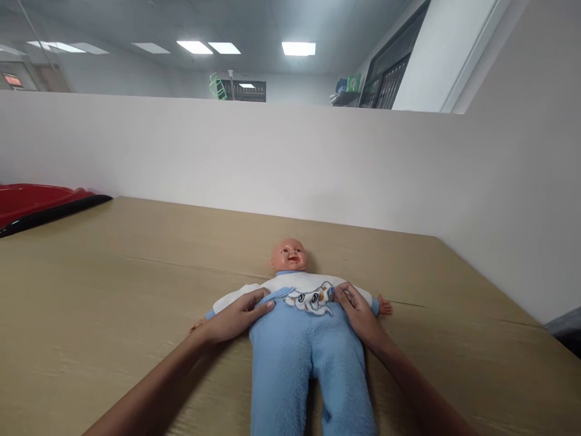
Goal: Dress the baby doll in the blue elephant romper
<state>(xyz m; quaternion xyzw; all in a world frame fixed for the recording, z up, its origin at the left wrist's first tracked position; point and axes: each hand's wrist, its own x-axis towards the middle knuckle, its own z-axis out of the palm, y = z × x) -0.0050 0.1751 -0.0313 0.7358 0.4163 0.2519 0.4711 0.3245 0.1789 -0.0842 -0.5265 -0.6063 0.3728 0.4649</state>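
Note:
A baby doll (289,255) lies on its back on the brown cardboard-covered table (113,272), head away from me. It wears a white top with a cartoon print (308,297) and fluffy light-blue trousers (295,363). My left hand (236,318) pinches the waistband of the trousers at the doll's left side as I see it. My right hand (356,309) grips the waistband on the other side, fingers curled into the fabric. Both forearms reach in from the bottom edge.
A white partition wall (272,157) runs along the back and right edges of the table. A red and black plastic tray (36,203) sits at the far left. Ceiling lights and a dark window show beyond the partition.

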